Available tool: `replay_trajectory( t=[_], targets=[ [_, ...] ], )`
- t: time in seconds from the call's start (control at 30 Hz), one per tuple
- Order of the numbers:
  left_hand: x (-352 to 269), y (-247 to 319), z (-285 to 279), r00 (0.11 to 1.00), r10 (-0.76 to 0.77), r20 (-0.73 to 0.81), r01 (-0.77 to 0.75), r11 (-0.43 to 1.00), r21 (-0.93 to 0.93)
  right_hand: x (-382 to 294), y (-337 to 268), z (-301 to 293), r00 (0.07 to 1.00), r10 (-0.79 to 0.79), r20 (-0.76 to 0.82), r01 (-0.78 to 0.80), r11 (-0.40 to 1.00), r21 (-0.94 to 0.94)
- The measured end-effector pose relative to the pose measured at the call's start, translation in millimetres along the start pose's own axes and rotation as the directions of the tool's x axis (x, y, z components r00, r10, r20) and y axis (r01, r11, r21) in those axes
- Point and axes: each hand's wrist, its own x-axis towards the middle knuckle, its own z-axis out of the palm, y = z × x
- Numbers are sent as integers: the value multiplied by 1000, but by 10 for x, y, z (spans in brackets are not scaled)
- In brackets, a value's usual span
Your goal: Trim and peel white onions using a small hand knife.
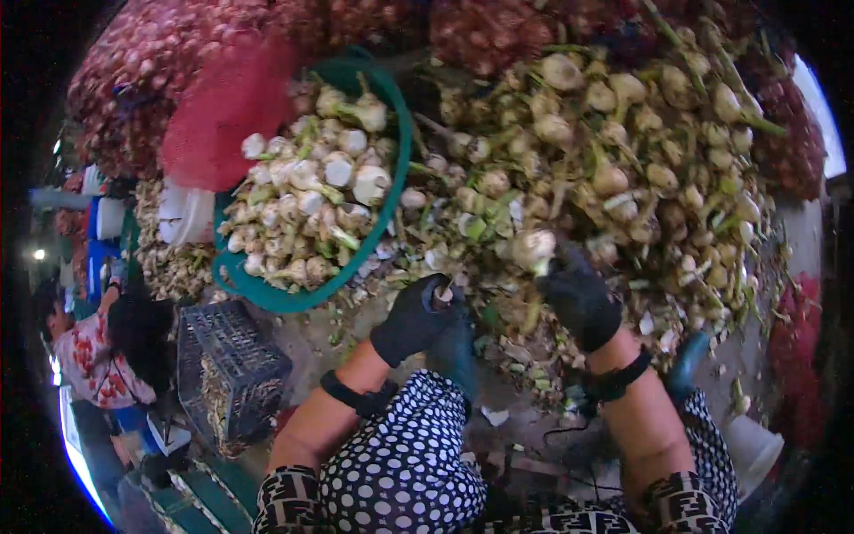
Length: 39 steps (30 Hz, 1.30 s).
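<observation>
My left hand [420, 314], in a black glove, is closed around a small tool whose round end shows at the top of the fist; its blade is hard to make out. My right hand [582, 294], also black-gloved and slightly blurred, holds a pale garlic bulb [534, 248] at its fingertips. Beyond both hands lies a large heap of garlic bulbs with stems [600, 173]. To the left of the heap, a green plastic basket [398, 180] holds trimmed garlic bulbs [303, 193]. Trimmings and loose skins [527, 354] cover the ground between my hands.
A black plastic crate [233, 374] lies at the lower left, near a seated person [107, 360]. Red mesh sacks [494, 33] are piled along the back. Red netting [227, 113] hangs by the basket's left side. A white bucket [754, 450] is at the lower right.
</observation>
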Motion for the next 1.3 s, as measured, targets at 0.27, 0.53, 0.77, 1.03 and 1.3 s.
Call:
replay_trajectory(
  t=[0.27,0.53,0.77,1.03,1.3],
  targets=[
    [-42,746,133,958,285,37,-284,918,278,-342,-256,151,990,136,47,-142,980,143],
    [-165,767,12,910,394,125,-406,797,447,-333,13,198,1000,-8,-16,11,974,225],
    [-155,821,8,909,383,163,-416,815,404,-387,18,129,995,-91,-50,74,957,-282],
    [-96,-522,-49,996,-81,36,55,878,476,-608,-161,320,997,-36,-72,29,995,-92],
    [-155,118,103,973,-171,158,229,820,-525,-343,-231,81,976,72,-207,-75,997,-6]
  ],
)
